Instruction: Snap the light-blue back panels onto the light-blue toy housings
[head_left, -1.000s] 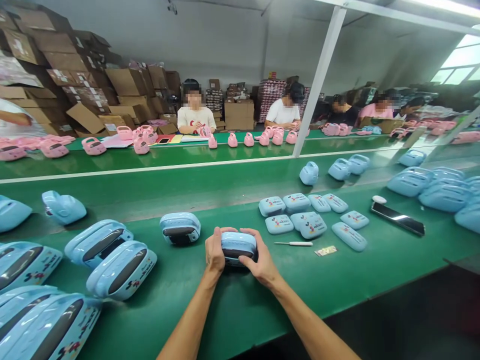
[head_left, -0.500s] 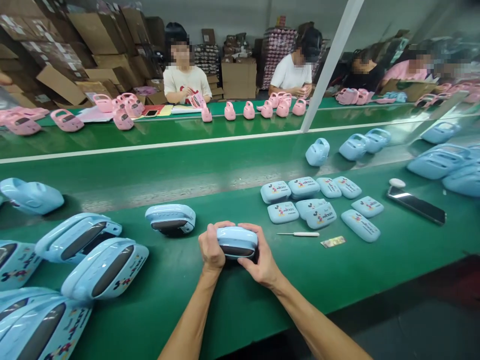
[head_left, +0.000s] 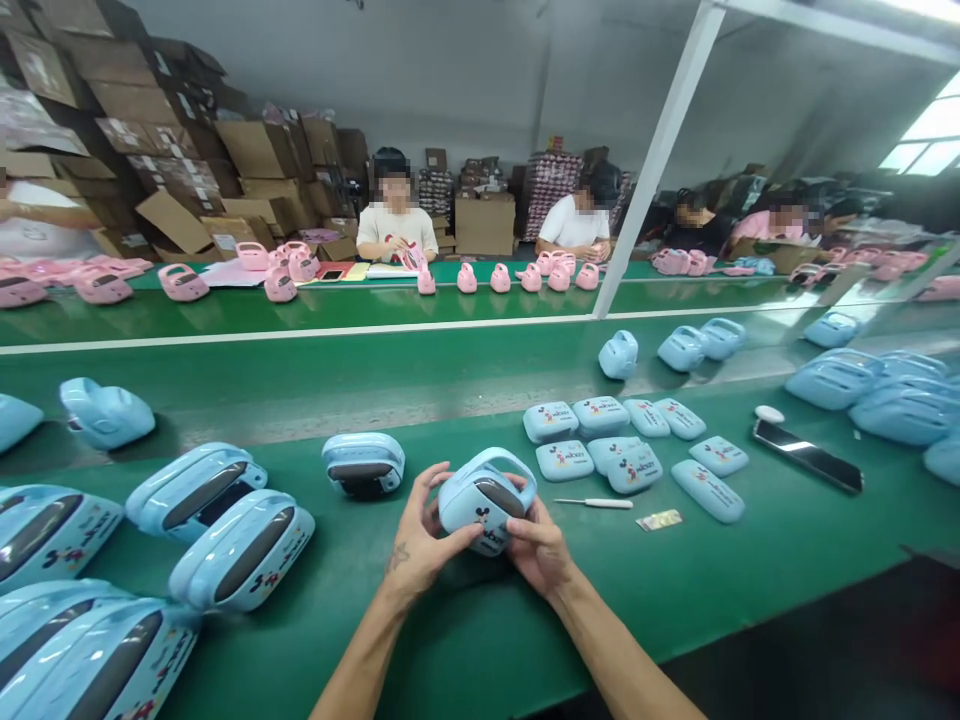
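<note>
Blue handled case (head_left: 480, 500) tilted above the green counter (head_left: 600, 590), handle uppermost — left hand (head_left: 420, 540) and right hand (head_left: 541, 548) both with fingers gripping its sides, white-handled screwdriver (head_left: 609, 503) lying to the right, small printed packet (head_left: 660, 520) near it, printed blue covers (head_left: 566, 460) grouped just beyond.

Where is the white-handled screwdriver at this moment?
In the head view, the screwdriver lies on the green table, to the right of the right hand, just left of the small printed strip.

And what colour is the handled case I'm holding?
The handled case is light blue, clearest in the head view.
</note>
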